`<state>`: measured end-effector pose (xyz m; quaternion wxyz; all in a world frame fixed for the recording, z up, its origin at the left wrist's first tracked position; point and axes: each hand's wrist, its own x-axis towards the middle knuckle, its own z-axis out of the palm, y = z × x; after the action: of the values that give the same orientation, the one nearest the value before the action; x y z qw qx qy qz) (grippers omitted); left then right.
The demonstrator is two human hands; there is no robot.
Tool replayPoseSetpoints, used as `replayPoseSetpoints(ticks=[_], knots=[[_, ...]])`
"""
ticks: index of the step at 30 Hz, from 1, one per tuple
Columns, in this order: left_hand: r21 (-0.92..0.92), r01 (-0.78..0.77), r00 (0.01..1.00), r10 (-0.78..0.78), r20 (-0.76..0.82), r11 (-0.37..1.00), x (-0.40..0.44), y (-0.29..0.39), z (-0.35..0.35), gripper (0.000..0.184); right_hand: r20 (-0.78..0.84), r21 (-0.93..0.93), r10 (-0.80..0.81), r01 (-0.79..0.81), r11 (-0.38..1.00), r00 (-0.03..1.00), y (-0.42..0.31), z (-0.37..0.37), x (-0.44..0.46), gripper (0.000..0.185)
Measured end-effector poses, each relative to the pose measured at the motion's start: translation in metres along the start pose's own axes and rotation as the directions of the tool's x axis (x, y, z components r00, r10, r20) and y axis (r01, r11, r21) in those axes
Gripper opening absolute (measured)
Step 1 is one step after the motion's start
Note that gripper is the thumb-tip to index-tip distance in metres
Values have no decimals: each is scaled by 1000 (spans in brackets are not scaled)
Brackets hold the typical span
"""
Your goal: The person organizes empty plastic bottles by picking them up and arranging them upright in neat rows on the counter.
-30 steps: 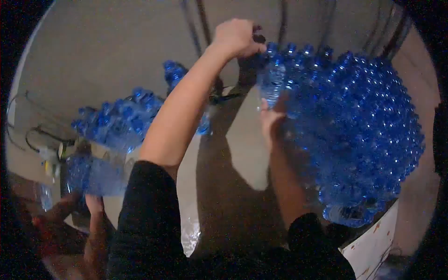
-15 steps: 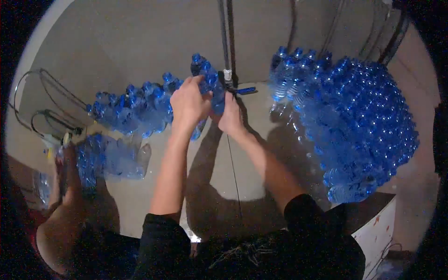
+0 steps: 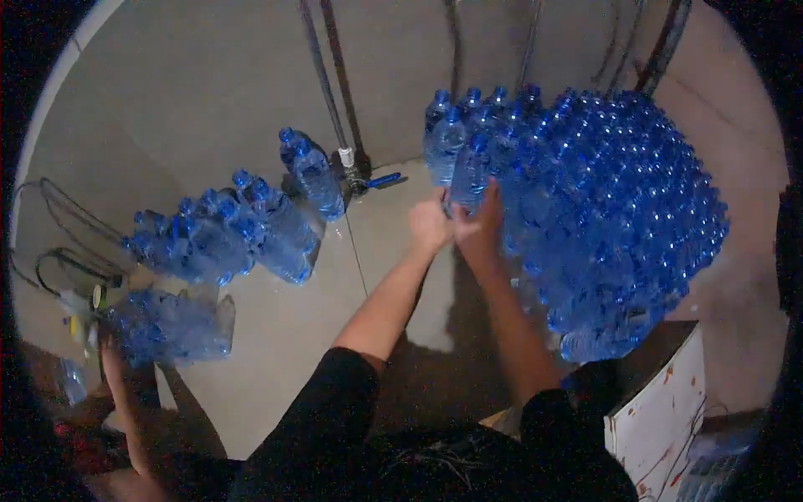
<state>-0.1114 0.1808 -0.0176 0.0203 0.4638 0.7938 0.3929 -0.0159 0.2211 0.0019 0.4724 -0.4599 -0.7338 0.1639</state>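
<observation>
Held low in the right hand point(image 3: 480, 233), with fingers and thumb wrapped round its lower part: a blue bottle point(image 3: 470, 171), tilted slightly, just in front of the left edge of a big bottle cluster point(image 3: 619, 201). Set against the base of that same bottle: the left hand point(image 3: 429, 222), too turned away to tell whether pinching or only touching.

Underneath, a plain grey floor point(image 3: 268, 351), crossed by a thin dark seam and darkened by a broad shadow point(image 3: 427, 376) below the hands. Behind, a grey wall point(image 3: 226, 92), with a thin pipe point(image 3: 324, 79) running down to a white fitting point(image 3: 347, 156) and a valve with a blue lever point(image 3: 385, 180). Just left of the valve, a pair of bottles point(image 3: 316, 180), upright; farther left, a row of bottles point(image 3: 201, 243) near some dark hoses point(image 3: 84, 220).

At lower left, a co-worker's arm point(image 3: 125, 402), reaching toward another group of bottles point(image 3: 171, 326); fingers there too dim to read. At lower right, a white box point(image 3: 657, 418) streaked with brown marks, near the packed cluster. All round, dim light and black corners
</observation>
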Motion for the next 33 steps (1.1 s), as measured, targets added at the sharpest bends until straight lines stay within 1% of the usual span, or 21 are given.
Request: replayPoseSetpoints(ticks=[1, 2, 4, 5, 6, 7, 9, 10, 11, 13, 14, 15, 17, 19, 22, 23, 25, 27, 28, 31, 33], knots=[[2, -2, 1000, 2, -21, 1000, 3, -2, 8, 69, -7, 58, 46, -45, 997, 999, -8, -8, -13, 68], [39, 84, 996, -85, 26, 996, 6, 8, 9, 68, -5, 120, 92, -91, 989, 996, -18, -15, -26, 63], [-195, 2, 1000, -7, -25, 981, 13, -3, 20, 61, 13, 336, -77, 68, 940, 997, -37, -24, -38, 55], [-292, -71, 989, 28, -147, 954, 10, -14, 18, 57, 8, 438, -154, 135, 889, 988, -48, -26, -41, 51], [-368, -162, 962, 63, -266, 916, 6, -18, 8, 53, 103, 472, -115, 53, 880, 988, -70, -23, -38, 49], [-401, -292, 880, 80, -469, 868, -5, 2, -26, 50, 195, 495, -82, -26, 869, 977, -99, -13, -28, 48], [-351, -179, 894, 4, -447, 919, -36, 8, -68, 41, 350, 484, -181, -12, 875, 919, -125, 25, -9, 52], [-236, 54, 967, -110, -230, 970, -54, -4, -86, 36, 402, 473, -301, 85, 877, 865, -132, 52, -1, 57], [-67, 256, 966, -258, -22, 964, -66, -16, -109, 30, 375, 473, -380, 178, 863, 846, -144, 72, 4, 62], [-53, 113, 939, -124, -322, 992, -84, -15, -183, 16, 331, 449, -511, 344, 825, 793, -168, 101, 3, 71], [30, 107, 924, -88, -372, 994, -78, -9, -225, 12, 420, 440, -496, 307, 844, 760, -177, 110, 3, 74], [149, 9, 877, 64, -476, 989, -65, -9, -259, 12, 501, 423, -473, 271, 864, 725, -184, 117, 3, 77], [444, 68, 930, 104, -352, 894, -36, -15, -305, 27, 598, 345, -378, 198, 917, 707, -191, 118, -2, 78], [586, 14, 966, 140, -217, 810, -3, -26, -318, 33, 632, 225, -234, 114, 968, 739, -190, 110, -7, 75], [676, -112, 990, 138, 15, 728, 20, -12, -308, 41, 450, 326, -271, 125, 937, 851, -145, 65, -20, 65], [700, -59, 992, 123, -41, 712, 33, -17, -304, 44, 411, 350, -271, 124, 929, 870, -127, 44, -23, 63], [736, 51, 984, 91, -151, 675, 65, -39, -294, 50, 256, 177, -191, 149, 973, 948, -82, 2, -26, 69], [768, 130, 986, -1, -166, 627, 90, -60, -293, 56, 266, 11, -35, 34, 999, 963, -61, -38, -11, 76], [778, 106, 994, -38, -104, 620, 96, -64, -295, 57, 260, -68, 42, -25, 997, 965, -54, -54, -4, 80], [789, 105, 980, -196, 21, 606, 111, -70, -294, 60, 156, -31, 70, -66, 997, 985, -27, -63, 16, 84], [763, 129, 957, -280, 70, 633, 120, -75, -290, 59, 42, -100, -94, 97, 990, 995, -23, -63, 8, 84]])
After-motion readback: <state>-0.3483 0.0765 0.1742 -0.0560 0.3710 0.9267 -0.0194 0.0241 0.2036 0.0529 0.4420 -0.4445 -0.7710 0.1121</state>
